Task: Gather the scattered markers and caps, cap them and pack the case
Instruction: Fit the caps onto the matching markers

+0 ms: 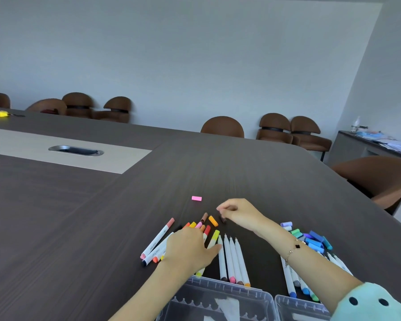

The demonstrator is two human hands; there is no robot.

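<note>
Four uncapped markers (pixel 233 258) lying at 6; I'm seeing left hand (pixel 190 247) spread flat on capped markers (pixel 158 242), right hand (pixel 237 212) pinching, prob. a dark cap (pixel 222 218).

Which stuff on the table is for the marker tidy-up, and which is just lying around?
For the job:
markers
loose caps
pink cap
clear case

Just lying about:
yellow thing far off
brown chairs
papers on the side counter

I count four uncapped markers (pixel 232 258) side by side, one pink cap (pixel 196 198) alone, two clear case halves (pixel 220 300), seven brown chairs (pixel 222 126).
</note>
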